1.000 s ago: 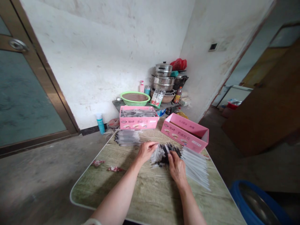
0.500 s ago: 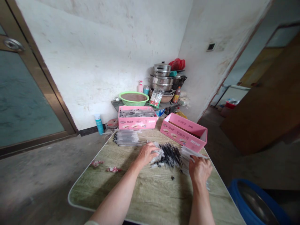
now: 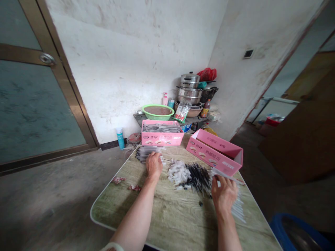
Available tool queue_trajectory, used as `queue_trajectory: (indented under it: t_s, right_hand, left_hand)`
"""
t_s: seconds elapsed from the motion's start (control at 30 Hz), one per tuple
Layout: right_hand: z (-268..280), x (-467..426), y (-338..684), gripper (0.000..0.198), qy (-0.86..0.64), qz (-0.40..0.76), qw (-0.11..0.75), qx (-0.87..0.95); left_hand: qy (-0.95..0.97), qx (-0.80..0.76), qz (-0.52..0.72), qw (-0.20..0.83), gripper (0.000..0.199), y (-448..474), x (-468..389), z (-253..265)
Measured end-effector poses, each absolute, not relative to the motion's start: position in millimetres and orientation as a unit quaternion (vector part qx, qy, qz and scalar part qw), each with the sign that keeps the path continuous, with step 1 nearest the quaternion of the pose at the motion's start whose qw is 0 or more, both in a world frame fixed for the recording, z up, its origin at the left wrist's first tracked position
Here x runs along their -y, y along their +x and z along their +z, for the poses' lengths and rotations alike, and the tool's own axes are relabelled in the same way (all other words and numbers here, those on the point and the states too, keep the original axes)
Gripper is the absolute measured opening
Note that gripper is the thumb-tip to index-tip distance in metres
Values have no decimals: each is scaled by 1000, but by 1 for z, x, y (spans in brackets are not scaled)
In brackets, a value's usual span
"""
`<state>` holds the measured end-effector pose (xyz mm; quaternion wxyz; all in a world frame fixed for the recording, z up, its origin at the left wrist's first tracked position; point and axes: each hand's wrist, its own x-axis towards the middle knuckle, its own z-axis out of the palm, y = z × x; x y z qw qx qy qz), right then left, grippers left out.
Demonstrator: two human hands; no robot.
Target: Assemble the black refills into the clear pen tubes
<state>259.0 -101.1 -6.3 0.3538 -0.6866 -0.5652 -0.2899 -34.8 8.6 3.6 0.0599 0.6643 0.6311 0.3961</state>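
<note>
My left hand (image 3: 154,165) is at the right end of a row of pens (image 3: 146,153) with dark tips, on the table's far left. Its fingers are curled in, and a whitish bit shows by the fingertips; what they grip is mostly hidden. Over the clear pen barrels (image 3: 238,207) on the right side rests my right hand (image 3: 224,191), thumb and fingers pinched, with a pale barrel end showing between them. Between the hands lie a heap of white pen caps (image 3: 178,172) and a heap of black refills (image 3: 199,177).
A pink box (image 3: 162,140) full of pens stands at the table's (image 3: 180,223) far edge. Another pink box (image 3: 214,155) sits angled to its right. Behind are a green basin (image 3: 158,116) and stacked pots (image 3: 190,92). A loose black piece (image 3: 200,203) lies in front.
My left hand has left the white caps and moved left to the row of pens. My right hand stays at the clear barrels. The view has turned slightly left.
</note>
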Motion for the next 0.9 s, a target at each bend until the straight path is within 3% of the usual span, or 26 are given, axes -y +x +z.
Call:
queue_trajectory:
  t_s: [0.2, 0.53, 0.63, 0.73, 0.9]
  right_hand:
    - [-3, 101, 248, 29, -669, -277, 384, 573]
    - [0, 102, 242, 28, -654, -248, 411, 584]
    - [2, 103, 238, 28, -645, -231, 433, 586]
    - [5, 104, 229, 27, -624, -191, 459, 603]
    - [5, 103, 209, 29, -588, -102, 476, 646]
  left_hand:
    - [729, -624, 261, 104, 19, -39, -12, -1]
    - [764, -594, 244, 73, 11, -29, -4, 3]
    - [744, -574, 328, 93, 9, -28, -4, 6]
    - [672, -521, 506, 146, 9, -28, -5, 11]
    - [475, -428, 705, 308, 27, -27, -8, 15]
